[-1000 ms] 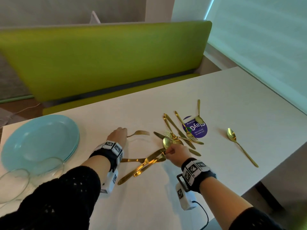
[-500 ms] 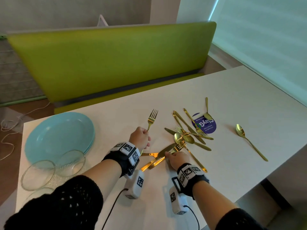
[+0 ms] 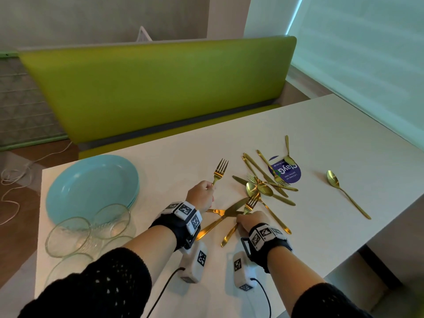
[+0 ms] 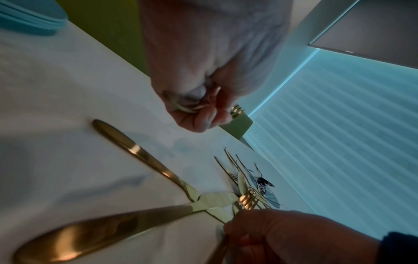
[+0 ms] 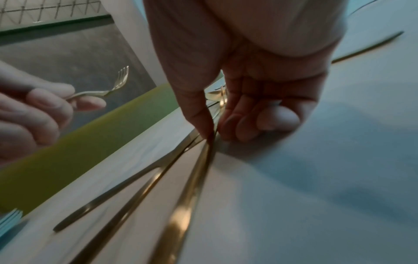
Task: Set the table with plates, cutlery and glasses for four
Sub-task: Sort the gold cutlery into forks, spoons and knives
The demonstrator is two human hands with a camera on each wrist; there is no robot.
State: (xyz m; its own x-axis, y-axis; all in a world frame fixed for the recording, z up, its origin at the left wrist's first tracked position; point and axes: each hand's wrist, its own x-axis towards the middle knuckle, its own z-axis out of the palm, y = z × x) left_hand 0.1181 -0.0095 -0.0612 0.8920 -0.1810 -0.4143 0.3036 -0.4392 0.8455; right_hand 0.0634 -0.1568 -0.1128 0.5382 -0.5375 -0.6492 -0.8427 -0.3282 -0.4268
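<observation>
Right now left hand point(image 3: 202, 196) grips a gold fork point(image 3: 219, 172) off the white table point(image 3: 321, 134), just right of the blue plates point(image 3: 91, 187). Right hand point(image 3: 251, 222) pinches a second fork point(image 3: 249, 204) beside the knife point(image 3: 229, 212); glasses point(image 3: 87, 228) near the plates.

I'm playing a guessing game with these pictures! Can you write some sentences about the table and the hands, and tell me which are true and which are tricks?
1. The left hand holds a gold fork with its prongs up off the table. True.
2. The blue plates are spread out at four places. False: they sit in one stack near the left end of the white table.
3. The right hand pinches a fork from the cutlery pile. True.
4. The glasses are filled with juice. False: they look empty, and stand beside the plates.
5. One gold spoon lies alone, apart from the pile. True.
</observation>
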